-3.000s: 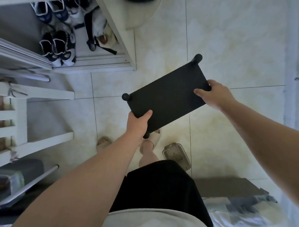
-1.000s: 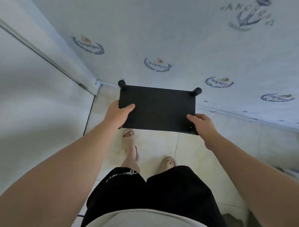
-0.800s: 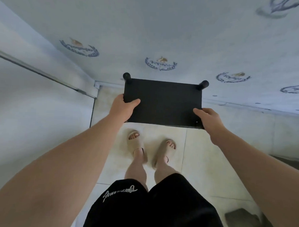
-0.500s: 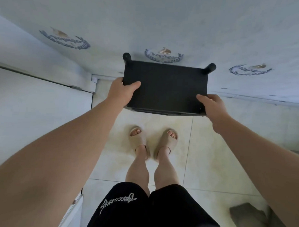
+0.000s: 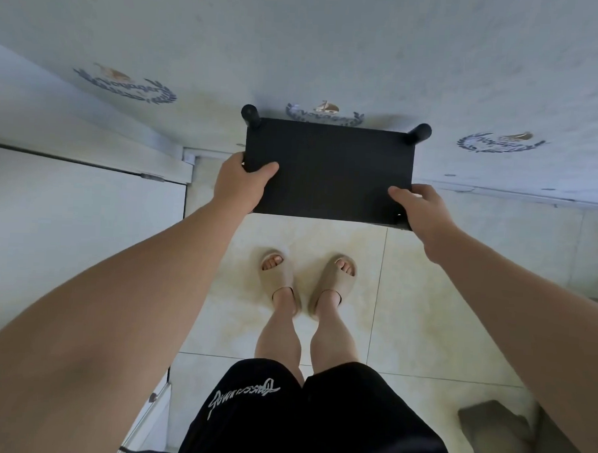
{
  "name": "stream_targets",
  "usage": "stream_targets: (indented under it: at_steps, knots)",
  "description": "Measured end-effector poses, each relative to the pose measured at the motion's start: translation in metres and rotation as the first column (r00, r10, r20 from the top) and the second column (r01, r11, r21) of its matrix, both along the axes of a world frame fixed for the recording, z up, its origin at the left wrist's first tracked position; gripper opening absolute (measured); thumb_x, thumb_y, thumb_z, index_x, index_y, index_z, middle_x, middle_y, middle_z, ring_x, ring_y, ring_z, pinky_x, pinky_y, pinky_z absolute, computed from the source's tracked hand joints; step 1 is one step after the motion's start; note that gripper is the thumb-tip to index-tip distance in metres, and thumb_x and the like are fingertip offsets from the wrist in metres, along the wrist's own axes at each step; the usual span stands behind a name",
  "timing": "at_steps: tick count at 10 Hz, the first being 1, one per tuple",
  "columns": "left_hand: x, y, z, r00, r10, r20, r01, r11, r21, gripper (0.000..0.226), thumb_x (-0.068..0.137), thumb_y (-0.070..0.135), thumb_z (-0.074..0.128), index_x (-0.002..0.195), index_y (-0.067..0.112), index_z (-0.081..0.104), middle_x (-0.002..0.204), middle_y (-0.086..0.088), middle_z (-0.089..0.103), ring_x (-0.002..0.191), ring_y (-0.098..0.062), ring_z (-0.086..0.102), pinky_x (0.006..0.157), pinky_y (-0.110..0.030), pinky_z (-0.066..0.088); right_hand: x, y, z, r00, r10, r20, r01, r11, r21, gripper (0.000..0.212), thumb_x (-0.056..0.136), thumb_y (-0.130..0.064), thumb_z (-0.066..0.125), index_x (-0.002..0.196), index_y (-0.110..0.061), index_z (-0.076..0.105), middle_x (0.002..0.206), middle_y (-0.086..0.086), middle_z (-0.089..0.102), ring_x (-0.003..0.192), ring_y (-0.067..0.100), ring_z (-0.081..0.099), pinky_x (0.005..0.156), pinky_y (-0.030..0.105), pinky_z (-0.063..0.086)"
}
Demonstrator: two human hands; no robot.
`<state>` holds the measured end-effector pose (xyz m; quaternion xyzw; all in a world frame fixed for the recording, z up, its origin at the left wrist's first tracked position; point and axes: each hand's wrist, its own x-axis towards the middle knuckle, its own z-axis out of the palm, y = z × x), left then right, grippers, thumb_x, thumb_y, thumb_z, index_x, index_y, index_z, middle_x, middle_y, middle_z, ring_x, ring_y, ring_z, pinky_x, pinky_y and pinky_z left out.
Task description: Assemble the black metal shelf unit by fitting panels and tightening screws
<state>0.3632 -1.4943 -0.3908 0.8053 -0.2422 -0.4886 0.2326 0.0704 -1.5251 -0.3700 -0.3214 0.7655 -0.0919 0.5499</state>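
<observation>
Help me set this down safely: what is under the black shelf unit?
The black shelf unit hides everything directly beneath its top panel. Only cream floor tile shows past its near edge, and sandalled feet closer in.

We stand on a glossy cream tiled floor [image 5: 424, 300] crossed by thin grey grout lines. Our left beige open-toed slide sandal [image 5: 276, 273] and right beige open-toed slide sandal [image 5: 334, 279] rest flat on it, side by side and just apart. Off to the right a dark grey blocky object [image 5: 491, 430] sits on the tiles, too blurred to identify.
</observation>
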Motion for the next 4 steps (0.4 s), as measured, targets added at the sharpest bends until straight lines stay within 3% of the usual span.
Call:
stream_targets:
  at_steps: [1, 3, 4]
  knots:
    - [0.000, 0.004, 0.002, 1.000, -0.012, 0.002, 0.012, 1.000, 0.019, 0.043, 0.086, 0.042, 0.071, 0.123, 0.021, 0.061, 0.106, 0.008, 0.065, 0.097, -0.018, 0.064, 0.088, -0.047, 0.058, 0.003, 0.006, 0.005, 1.000, 0.003, 0.026, -0.004, 1.000, 0.022, 0.056, 0.093, -0.043, 0.067, 0.142, -0.018, 0.051, 0.124, 0.001, 0.066, 0.110, 0.024, 0.065, 0.100, 0.038, 0.050]
    - [0.001, 0.010, 0.022, 0.991, -0.115, -0.061, 0.118, 0.992, 0.039, 0.055, 0.091, 0.039, 0.068, 0.139, 0.020, 0.049, 0.126, 0.003, 0.060, 0.115, -0.024, 0.060, 0.094, -0.039, 0.053, 0.013, 0.020, 0.028, 0.997, 0.060, 0.042, -0.059, 0.998, -0.027, 0.045, 0.098, -0.036, 0.063, 0.140, -0.023, 0.052, 0.126, -0.004, 0.064, 0.108, 0.016, 0.061, 0.089, 0.028, 0.041]
    - [-0.002, 0.018, 0.048, 0.973, -0.228, 0.025, 0.227, 0.973, 0.031, 0.066, 0.092, 0.043, 0.065, 0.147, 0.021, 0.039, 0.138, 0.002, 0.053, 0.127, -0.028, 0.053, 0.100, -0.039, 0.047, 0.026, 0.029, 0.055, 0.984, 0.168, -0.065, -0.173, 0.980, -0.094, 0.054, 0.100, -0.039, 0.058, 0.149, -0.025, 0.042, 0.138, -0.004, 0.057, 0.108, 0.011, 0.059, 0.081, 0.024, 0.045]
